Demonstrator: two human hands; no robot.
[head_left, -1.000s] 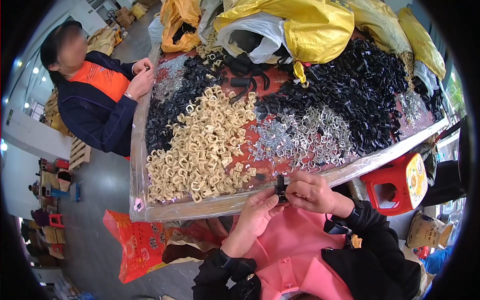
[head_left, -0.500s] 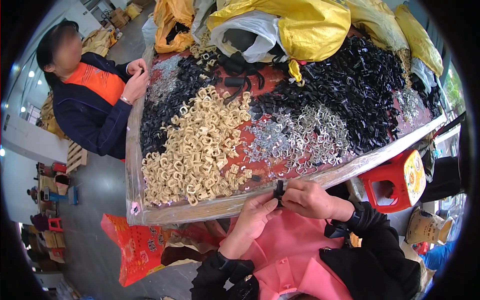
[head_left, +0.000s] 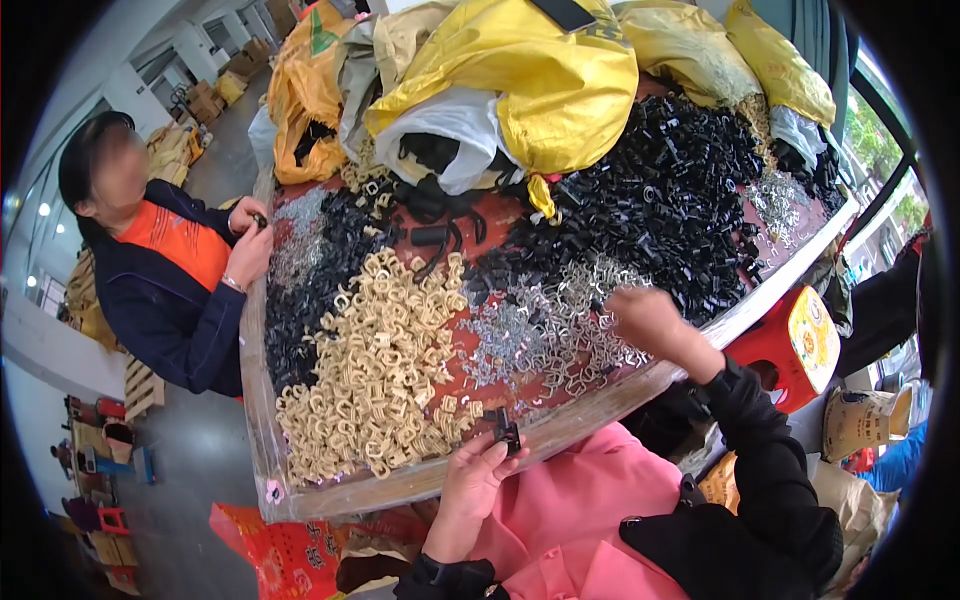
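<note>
My left hand is closed on a small black plastic part at the near edge of the table. The part stands upright between thumb and fingers. My right hand is over the heap of silver U-shaped metal clips, its fingers bent together at the heap's far side. What lies between those fingertips is too small to make out. Left of the clips is a patch of tiny silver metal pieces. A large heap of beige plastic parts lies in front and to the left.
The wooden table rim runs between me and the heaps. Black parts cover the far right, below a yellow sack. Across the left edge, a co-worker handles a small part. A red stool stands at the right.
My right hand has left the black part and reached forward to the silver clips. My left hand keeps the part, slightly lower and to the left. The view has tilted.
</note>
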